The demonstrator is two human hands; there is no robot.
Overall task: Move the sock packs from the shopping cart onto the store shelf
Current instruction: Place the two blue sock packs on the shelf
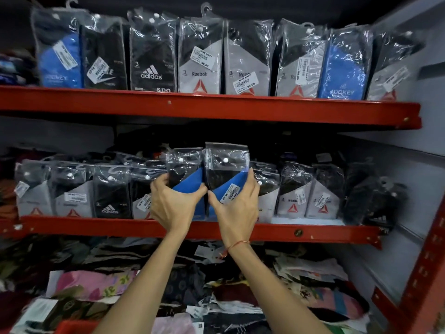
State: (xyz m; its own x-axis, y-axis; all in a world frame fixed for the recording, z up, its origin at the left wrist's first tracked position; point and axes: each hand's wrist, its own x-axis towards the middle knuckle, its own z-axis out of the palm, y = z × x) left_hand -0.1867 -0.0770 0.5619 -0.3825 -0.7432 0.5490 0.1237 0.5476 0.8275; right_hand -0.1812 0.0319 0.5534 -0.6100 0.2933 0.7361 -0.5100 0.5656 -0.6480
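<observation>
Two red metal shelves stood against a pale grey wall (409, 179), each lined with upright sock packs in clear sleeves, above a heap of loose garments (240, 297). On the middle shelf (96, 226), the left hand (174, 203) had its fingers clamped on one blue-and-black sock pack (186, 174). The right hand (237, 208) gripped a second blue-and-black pack (227, 169) just beside it, the two packs touching.

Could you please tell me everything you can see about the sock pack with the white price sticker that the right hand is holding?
The sock pack is a clear, glossy plastic pouch with a white snap button near its top, holding black and blue socks. A white barcode price sticker sits on the blue part. It stands upright at the front of the middle red shelf, beside a matching pack. The right hand grips its lower half.
</observation>
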